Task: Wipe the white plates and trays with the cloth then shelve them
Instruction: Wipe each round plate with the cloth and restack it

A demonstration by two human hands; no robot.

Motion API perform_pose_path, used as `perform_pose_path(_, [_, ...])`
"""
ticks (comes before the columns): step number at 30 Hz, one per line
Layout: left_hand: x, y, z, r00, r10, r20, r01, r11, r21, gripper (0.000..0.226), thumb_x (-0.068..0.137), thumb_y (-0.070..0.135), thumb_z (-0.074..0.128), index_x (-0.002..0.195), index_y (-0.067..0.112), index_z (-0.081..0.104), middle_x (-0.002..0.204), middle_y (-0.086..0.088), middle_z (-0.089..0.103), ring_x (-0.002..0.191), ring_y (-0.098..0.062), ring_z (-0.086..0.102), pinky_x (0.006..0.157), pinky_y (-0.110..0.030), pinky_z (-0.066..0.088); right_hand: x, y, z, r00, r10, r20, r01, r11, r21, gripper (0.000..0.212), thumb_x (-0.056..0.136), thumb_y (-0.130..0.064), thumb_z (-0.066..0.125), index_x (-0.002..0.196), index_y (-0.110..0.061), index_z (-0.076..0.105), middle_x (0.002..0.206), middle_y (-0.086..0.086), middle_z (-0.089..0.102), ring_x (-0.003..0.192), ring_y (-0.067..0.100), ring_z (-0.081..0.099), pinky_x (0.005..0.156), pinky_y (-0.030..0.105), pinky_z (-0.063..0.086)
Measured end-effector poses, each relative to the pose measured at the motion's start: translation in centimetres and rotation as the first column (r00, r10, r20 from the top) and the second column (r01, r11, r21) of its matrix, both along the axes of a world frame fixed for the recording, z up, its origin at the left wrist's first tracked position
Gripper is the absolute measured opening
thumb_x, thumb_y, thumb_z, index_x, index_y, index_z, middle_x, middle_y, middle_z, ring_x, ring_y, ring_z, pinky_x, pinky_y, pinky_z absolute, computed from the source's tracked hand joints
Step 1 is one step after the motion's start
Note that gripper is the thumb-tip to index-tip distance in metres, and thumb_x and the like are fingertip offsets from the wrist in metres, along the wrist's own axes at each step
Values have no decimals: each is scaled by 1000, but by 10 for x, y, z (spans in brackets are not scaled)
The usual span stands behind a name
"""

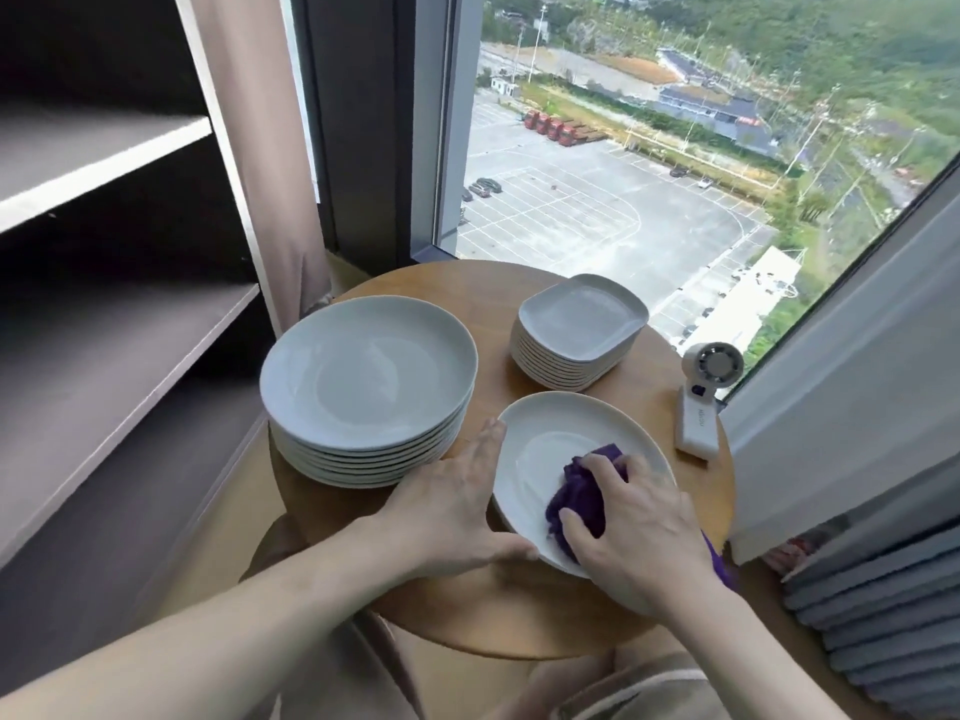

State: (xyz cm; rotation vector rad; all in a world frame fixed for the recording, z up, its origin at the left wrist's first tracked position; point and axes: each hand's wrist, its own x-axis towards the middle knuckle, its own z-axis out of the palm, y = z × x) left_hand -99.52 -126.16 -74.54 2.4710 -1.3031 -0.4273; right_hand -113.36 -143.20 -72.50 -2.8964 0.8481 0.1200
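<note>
A single white plate point(545, 439) lies tilted on the near right of the round wooden table point(498, 615). My right hand point(634, 532) grips a bunched purple cloth point(576, 498) and presses it into the plate's near side. My left hand point(452, 506) holds the plate's left rim, thumb under the near edge and fingers straight along the rim. A stack of several round white plates point(369, 376) stands at the left of the table. Behind the single plate sits a stack of several squarish white trays point(582, 314).
A small white handheld fan point(701, 402) stands at the table's right edge. Dark shelves point(104, 324) rise at the left, beside a curtain point(270, 163). A large window point(623, 148) is behind the table and a radiator point(883, 626) is at the lower right.
</note>
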Motion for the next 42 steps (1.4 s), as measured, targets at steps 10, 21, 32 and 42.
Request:
perform_pose_path(10, [0, 1, 2, 1000, -3, 24, 3, 1000, 4, 126, 73, 85, 60, 160, 27, -9, 171, 7, -3, 148, -21, 35, 108, -39, 42, 6, 12, 3, 994, 105, -1, -103, 980, 170, 78, 78, -58, 41, 154, -44, 28, 153, -8, 34, 134, 22, 35, 115, 41, 31])
perform_pose_path(21, [-1, 2, 4, 998, -10, 68, 7, 999, 48, 105, 69, 92, 51, 149, 28, 27, 170, 11, -7, 137, -19, 49, 98, -38, 48, 12, 17, -6, 994, -3, 107, -8, 994, 105, 71, 83, -56, 58, 149, -39, 40, 144, -5, 46, 125, 24, 45, 107, 40, 41])
perform_pose_path(32, [-2, 2, 5, 997, 8, 77, -12, 999, 51, 96, 69, 91, 53, 142, 32, 34, 170, 13, -8, 133, -21, 53, 94, -40, 51, -14, -15, -3, 994, -29, 103, 34, 999, -43, 77, 84, -70, 49, 152, -35, 39, 150, -4, 41, 129, 26, 44, 106, 43, 39])
perform_pose_path(42, [2, 7, -3, 1000, -3, 19, 4, 999, -51, 111, 65, 91, 57, 154, 38, 19, 170, 14, -3, 149, -10, 31, 113, -38, 39, -12, -11, -2, 995, 13, 96, -14, 1000, 5, 79, 81, -71, 50, 150, -34, 42, 145, -1, 46, 127, 27, 46, 102, 44, 40])
